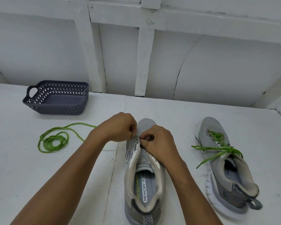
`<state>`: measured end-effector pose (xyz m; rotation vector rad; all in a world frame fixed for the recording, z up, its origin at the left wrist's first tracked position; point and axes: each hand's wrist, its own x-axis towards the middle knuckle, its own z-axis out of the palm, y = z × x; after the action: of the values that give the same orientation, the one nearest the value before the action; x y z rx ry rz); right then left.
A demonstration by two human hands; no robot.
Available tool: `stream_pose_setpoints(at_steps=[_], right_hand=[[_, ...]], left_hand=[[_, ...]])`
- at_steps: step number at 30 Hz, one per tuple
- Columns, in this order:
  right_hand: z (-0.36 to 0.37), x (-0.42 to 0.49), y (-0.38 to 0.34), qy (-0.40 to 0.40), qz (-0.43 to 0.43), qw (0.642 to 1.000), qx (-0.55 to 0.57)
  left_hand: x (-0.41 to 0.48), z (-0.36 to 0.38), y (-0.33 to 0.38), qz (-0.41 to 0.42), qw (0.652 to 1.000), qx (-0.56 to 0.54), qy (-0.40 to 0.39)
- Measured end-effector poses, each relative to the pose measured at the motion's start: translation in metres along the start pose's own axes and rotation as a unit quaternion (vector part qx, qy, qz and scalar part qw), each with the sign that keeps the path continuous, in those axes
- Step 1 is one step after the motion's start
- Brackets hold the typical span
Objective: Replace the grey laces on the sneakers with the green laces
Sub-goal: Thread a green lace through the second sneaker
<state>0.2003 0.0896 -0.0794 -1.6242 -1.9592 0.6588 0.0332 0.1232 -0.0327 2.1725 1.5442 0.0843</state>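
A grey sneaker (143, 179) without laces in its visible eyelets lies in the middle of the table, toe pointing away. My left hand (118, 127) and my right hand (159, 143) meet over its front eyelets, fingers pinched; what they pinch is hidden. A loose green lace (53, 141) lies coiled at the left, one strand running toward my left hand. The second grey sneaker (229, 168) lies at the right, laced with a green lace (217, 147) whose ends trail loose.
A dark grey perforated basket (44, 105) stands at the back left of the white table (39, 176). A white panelled wall rises directly behind the table.
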Motion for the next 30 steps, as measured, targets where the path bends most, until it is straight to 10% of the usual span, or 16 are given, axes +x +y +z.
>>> stream_pose_setpoints(at_steps=[30], right_hand=[[-0.012,0.000,0.010,-0.001,-0.022,1.000,0.016]], left_hand=[[-0.005,0.016,0.000,0.039,0.991,-0.118,0.058]])
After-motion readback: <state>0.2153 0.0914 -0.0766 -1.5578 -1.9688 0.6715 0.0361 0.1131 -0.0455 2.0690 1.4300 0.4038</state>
